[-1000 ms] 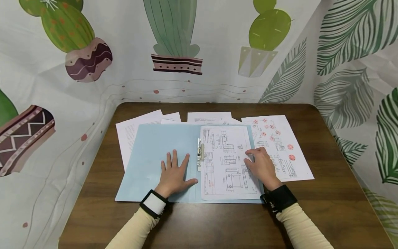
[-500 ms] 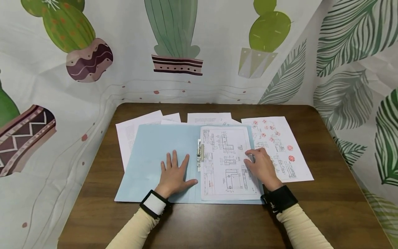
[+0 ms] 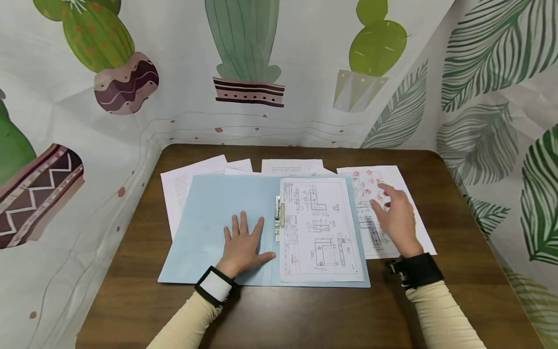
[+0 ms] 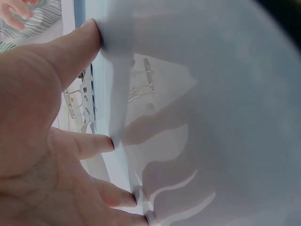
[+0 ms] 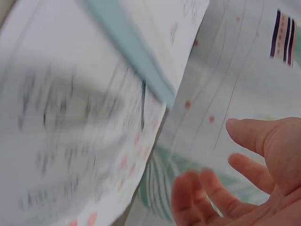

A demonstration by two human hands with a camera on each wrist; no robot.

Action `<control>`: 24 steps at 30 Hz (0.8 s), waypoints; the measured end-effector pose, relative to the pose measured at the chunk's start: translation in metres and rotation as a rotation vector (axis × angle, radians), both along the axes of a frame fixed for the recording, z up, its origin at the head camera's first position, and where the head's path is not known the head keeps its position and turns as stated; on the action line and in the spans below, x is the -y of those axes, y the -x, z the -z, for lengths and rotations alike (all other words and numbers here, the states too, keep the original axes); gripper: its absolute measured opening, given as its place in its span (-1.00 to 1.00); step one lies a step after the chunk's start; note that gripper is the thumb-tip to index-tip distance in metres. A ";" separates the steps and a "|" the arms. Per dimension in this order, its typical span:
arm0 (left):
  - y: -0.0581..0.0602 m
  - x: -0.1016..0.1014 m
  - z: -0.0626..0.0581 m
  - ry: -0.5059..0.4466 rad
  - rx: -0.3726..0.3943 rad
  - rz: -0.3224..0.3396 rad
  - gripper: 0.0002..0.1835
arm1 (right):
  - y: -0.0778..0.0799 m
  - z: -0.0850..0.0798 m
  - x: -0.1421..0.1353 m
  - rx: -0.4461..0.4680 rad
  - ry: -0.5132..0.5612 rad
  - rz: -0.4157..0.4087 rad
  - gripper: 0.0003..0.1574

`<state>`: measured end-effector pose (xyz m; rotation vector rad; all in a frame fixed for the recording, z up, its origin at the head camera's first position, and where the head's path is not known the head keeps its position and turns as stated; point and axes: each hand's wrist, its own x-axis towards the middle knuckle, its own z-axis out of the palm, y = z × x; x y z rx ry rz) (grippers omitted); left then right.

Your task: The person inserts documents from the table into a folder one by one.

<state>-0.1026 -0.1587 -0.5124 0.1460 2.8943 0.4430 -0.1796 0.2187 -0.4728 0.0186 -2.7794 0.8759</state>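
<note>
A light blue folder [image 3: 213, 203] lies spread flat on the table, with a metal clip [image 3: 279, 218] near its fold. Across its right side rests a sheet with line drawings [image 3: 305, 228]. My left hand [image 3: 242, 247] presses on the folder's left cover, its fingers spread; the left wrist view shows the fingertips touching the glossy blue surface. My right hand [image 3: 397, 220] hovers over a loose sheet with red marks [image 3: 414, 237] to the right of the folder. In the right wrist view its fingers are apart, slightly bent, and hold nothing.
Loose printed sheets [image 3: 176, 203] stick out from under the folder's left edge. More papers [image 3: 292, 166] show behind its far edge. The brown wooden table [image 3: 305, 315] ends against a hanging cloth [image 3: 305, 116] printed with cacti and leaves.
My right hand has left the drawing sheet's right edge and moved right, over the red-marked sheet. My left hand keeps its place on the folder.
</note>
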 end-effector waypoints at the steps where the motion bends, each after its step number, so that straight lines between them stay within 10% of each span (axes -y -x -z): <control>1: -0.001 0.000 -0.001 0.000 0.001 0.000 0.12 | 0.002 -0.001 -0.005 0.003 0.000 0.021 -0.31; 24: -0.002 0.000 -0.005 0.009 -0.007 0.009 0.12 | 0.030 0.023 -0.073 0.413 -0.065 0.144 0.12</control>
